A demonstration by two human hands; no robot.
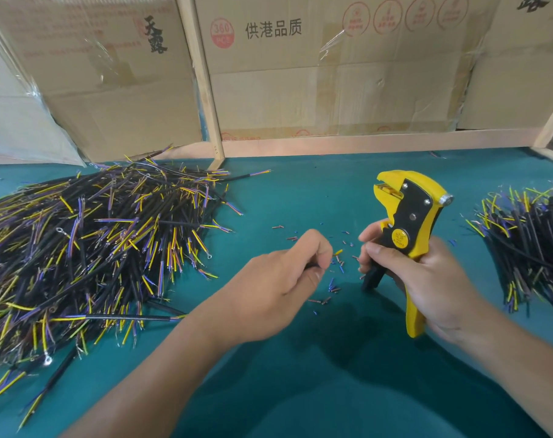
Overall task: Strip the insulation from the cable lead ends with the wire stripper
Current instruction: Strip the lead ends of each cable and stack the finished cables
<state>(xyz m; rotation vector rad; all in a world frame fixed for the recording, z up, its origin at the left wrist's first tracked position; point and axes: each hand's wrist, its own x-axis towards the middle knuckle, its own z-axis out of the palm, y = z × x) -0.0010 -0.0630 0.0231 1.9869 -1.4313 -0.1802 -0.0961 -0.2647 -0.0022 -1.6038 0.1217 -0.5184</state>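
Observation:
My right hand [427,279] grips a yellow and black wire stripper [409,222] by its handles, jaws pointing up and left, nothing between the jaws. My left hand [287,273] pinches one black cable; only its short yellow lead end [338,251] sticks out past my fingertips, a little left of the stripper's handles. The rest of that cable is hidden under my hand. Small cut bits of insulation [333,287] lie scattered on the green table between my hands.
A big heap of black cables with yellow, purple and blue leads [85,248] fills the left of the green table [300,197]. A smaller cable pile [528,245] lies at the right edge. Cardboard boxes [332,74] and a wooden frame [205,90] close off the back.

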